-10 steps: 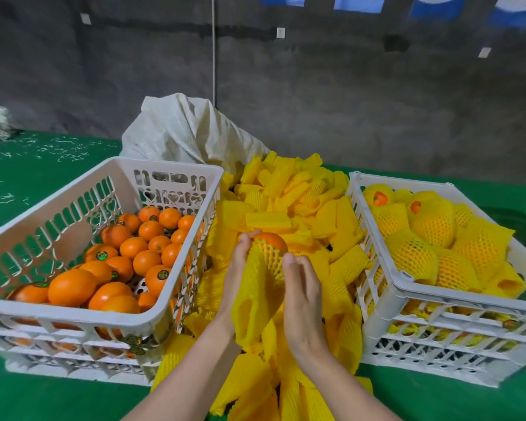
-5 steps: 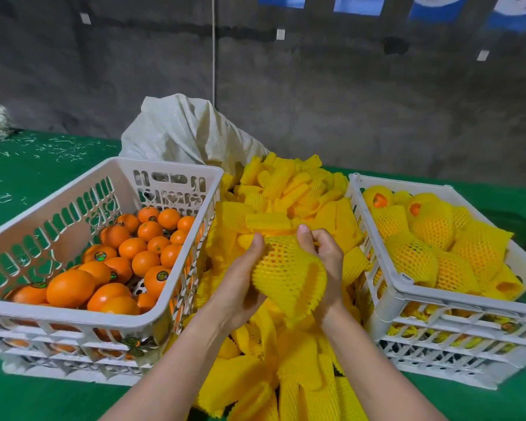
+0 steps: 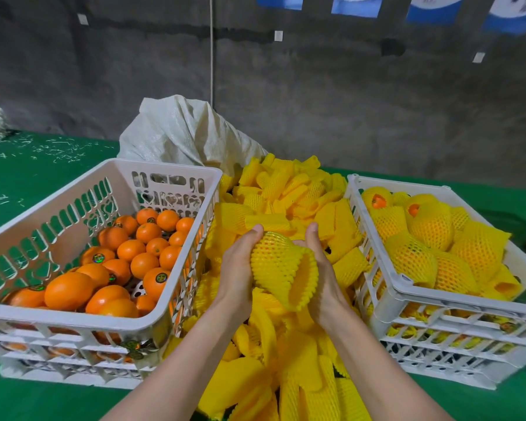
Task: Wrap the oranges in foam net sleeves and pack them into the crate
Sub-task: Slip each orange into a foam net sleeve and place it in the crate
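Two grips, the left hand (image 3: 237,268) and right hand (image 3: 325,284), hold one sleeved orange (image 3: 274,259); at nine o'clock, loose oranges (image 3: 69,290) carry round green stickers (image 3: 161,277), lettering unreadable.

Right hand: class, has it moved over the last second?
Yes: the right hand moved right, toward the crate of wrapped oranges, and now cups the sleeved orange.

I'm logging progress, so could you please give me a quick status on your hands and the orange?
Left hand and right hand both gripping the sleeved orange. Orange fully netted, held above the loose sleeves. Path to right crate open.
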`<state>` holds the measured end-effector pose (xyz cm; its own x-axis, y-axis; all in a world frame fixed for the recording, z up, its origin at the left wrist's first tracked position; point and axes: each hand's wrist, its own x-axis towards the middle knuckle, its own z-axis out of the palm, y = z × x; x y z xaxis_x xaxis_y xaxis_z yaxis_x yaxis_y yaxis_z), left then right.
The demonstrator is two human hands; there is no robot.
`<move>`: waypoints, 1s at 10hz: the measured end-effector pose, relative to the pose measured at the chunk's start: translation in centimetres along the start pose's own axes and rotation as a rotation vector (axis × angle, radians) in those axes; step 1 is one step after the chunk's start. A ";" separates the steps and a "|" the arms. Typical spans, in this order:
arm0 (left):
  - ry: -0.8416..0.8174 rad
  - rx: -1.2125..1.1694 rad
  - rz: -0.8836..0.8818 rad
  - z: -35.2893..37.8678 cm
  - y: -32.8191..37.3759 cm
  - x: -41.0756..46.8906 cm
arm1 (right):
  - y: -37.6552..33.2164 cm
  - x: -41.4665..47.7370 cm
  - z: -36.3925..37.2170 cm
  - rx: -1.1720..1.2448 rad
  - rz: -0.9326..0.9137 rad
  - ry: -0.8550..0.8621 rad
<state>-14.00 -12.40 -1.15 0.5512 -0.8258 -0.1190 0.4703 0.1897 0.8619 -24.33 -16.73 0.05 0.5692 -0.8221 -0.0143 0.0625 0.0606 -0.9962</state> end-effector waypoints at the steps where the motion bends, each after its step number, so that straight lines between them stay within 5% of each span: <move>1: 0.005 0.049 0.039 0.0 0.0 -0.1 | -1.0 -1.3 0.2 -0.029 0.054 0.034; 3: 0.140 0.394 0.425 -0.1 0.3 -0.6 | -0.8 -1.0 1.2 -0.103 -0.043 0.068; 4: 0.178 0.467 0.454 0.1 0.7 -0.6 | -0.6 -1.2 1.3 0.041 -0.049 0.113; 10: -0.032 0.074 -0.070 0.2 1.3 0.9 | 0.1 0.8 0.0 0.352 0.081 0.070</move>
<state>-13.02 -12.97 -0.07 0.4963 -0.8522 -0.1654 0.4538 0.0922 0.8863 -23.83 -17.37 -0.07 0.5272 -0.8427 -0.1096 0.3046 0.3078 -0.9014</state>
